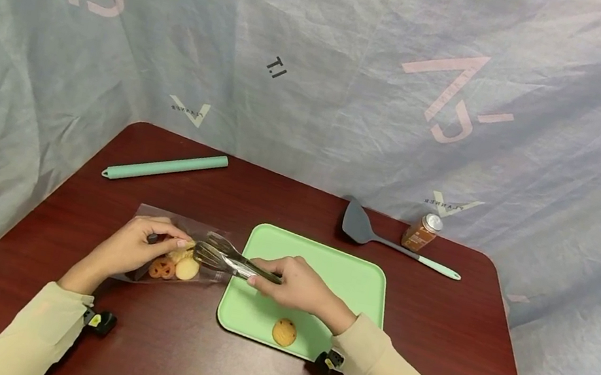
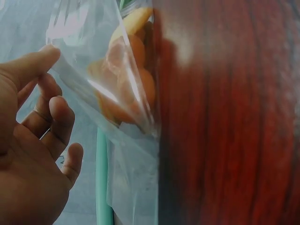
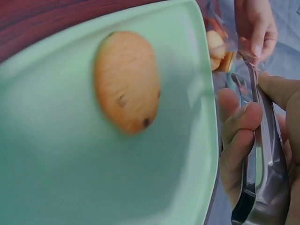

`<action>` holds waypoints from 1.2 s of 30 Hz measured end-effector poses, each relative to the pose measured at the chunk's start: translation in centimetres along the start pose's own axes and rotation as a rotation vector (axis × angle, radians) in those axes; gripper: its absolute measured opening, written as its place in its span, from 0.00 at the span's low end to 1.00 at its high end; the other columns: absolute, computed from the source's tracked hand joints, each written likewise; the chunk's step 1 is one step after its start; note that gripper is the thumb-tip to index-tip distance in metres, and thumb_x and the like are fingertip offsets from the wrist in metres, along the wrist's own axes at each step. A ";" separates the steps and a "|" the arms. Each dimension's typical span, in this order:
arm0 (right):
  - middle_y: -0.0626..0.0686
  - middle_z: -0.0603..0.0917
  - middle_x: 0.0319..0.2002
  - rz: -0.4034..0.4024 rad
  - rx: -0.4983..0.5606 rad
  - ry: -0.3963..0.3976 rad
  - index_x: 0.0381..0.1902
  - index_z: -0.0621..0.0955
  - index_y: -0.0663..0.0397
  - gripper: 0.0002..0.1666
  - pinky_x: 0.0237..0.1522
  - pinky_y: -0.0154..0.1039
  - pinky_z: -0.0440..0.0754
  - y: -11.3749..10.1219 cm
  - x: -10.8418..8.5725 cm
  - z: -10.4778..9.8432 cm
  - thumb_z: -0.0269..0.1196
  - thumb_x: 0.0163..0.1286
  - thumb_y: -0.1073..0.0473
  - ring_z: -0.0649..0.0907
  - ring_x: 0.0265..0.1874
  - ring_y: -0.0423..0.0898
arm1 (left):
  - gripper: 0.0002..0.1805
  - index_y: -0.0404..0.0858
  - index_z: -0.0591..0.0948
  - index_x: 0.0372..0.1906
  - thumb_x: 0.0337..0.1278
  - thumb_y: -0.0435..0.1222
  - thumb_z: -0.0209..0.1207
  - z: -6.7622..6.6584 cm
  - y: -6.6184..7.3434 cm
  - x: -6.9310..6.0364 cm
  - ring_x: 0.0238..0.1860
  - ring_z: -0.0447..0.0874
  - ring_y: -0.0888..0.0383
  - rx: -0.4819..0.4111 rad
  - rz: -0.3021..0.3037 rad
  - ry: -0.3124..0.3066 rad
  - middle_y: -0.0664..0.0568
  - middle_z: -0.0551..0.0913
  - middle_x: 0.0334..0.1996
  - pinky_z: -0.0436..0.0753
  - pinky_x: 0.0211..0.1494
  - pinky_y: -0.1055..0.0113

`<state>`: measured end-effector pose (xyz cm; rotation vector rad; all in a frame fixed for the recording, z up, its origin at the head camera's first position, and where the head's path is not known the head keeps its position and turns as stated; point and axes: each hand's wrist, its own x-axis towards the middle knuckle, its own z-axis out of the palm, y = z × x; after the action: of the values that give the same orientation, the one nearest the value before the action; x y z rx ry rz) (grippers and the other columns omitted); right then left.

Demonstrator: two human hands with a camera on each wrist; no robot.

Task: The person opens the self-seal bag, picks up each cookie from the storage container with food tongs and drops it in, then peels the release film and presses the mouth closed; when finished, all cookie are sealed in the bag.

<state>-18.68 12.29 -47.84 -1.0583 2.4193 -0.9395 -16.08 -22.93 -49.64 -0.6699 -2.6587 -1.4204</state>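
Observation:
My left hand point(image 1: 138, 246) pinches the edge of a clear plastic bag point(image 2: 126, 164) between thumb and forefinger. Inside the bag lie several cookies, among them a pretzel-shaped one point(image 1: 162, 268) and a round pale one point(image 1: 187, 268). Metal tongs point(image 1: 228, 260) are gripped in my right hand point(image 1: 296, 283), their tips pointing left at the bag's mouth, close to my left fingertips. Whether the tips touch a cookie cannot be told. Below my right hand is a light green tray point(image 1: 346, 268), with one round chocolate-chip cookie point(image 3: 127, 82) near its front edge.
A green rolling-pin-like stick point(image 1: 166, 167) lies at the back left of the dark red table point(image 1: 160, 350). At the back right are a grey spatula point(image 1: 360, 224) with a pale green handle and a spice jar point(image 1: 421, 232) with a silver lid. Grey cloth hangs behind.

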 end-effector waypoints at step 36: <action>0.33 0.63 0.11 0.292 -0.223 0.275 0.64 0.82 0.45 0.32 0.16 0.29 0.62 7.2 -20.9 -4.9 0.67 0.68 0.36 0.59 0.13 0.28 | 0.06 0.44 0.91 0.44 0.67 0.36 0.66 0.9 1.0 0.8 0.43 0.83 0.61 -0.009 -0.006 -0.021 0.62 0.87 0.40 0.78 0.47 0.68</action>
<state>-11.12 33.66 -48.37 -0.6468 2.8597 -0.7709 -16.22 -21.41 -49.18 -0.6821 -2.6737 -1.4353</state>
